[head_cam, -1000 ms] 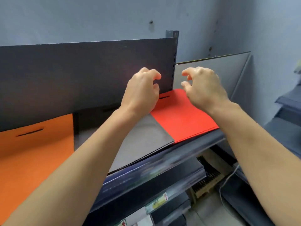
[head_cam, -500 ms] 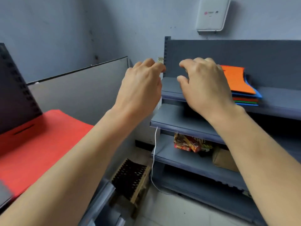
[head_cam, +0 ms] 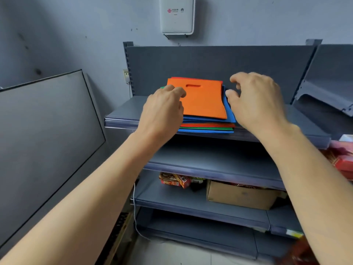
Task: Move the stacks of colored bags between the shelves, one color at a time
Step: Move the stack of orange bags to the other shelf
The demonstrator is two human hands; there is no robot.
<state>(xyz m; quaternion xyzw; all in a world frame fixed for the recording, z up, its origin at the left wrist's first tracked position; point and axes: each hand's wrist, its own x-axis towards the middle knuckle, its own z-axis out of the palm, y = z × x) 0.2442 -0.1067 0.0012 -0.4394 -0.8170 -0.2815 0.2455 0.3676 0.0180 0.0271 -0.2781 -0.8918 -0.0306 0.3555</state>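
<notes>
The view has swung from the red bags to the grey shelf (head_cam: 122, 119) at mid-frame, where the stack of bags (head_cam: 208, 129) lies, orange bag (head_cam: 204, 102) on top, so a fresh pick-up looks due. Bare shelf flanks it and the back panel (head_cam: 219, 62) stands close behind. The left hand (head_cam: 164, 111) and right hand (head_cam: 256, 104) bracket it, fingers loosely curled and empty.

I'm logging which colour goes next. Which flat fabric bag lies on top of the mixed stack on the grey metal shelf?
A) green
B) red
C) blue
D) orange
D: the flat orange fabric bag, its slot handle showing, lies uppermost on the stack; blue, red and green edges show only beneath it on the grey metal shelf.
</notes>
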